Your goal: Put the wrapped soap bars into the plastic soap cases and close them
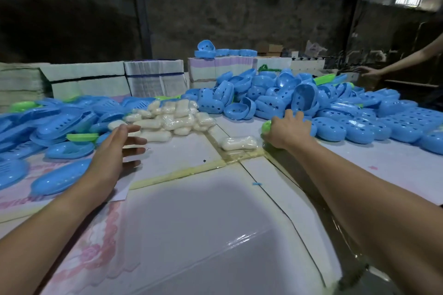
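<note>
A pile of wrapped white soap bars [171, 116] lies mid-table. My left hand [115, 151] hovers just in front of that pile with its fingers stretched out, holding nothing. One wrapped soap bar [238, 143] lies apart, between my hands. My right hand [286, 132] lies over a green soap case [266, 126] at the edge of the blue heap, fingers curled over it. Most of this case is hidden under the hand.
Heaps of blue soap cases [330, 103] fill the right side, and blue case halves [55, 124] with a few green ones [81, 137] cover the left. Stacked white cartons [153, 76] stand behind. Another person's arm [393, 64] reaches in at far right.
</note>
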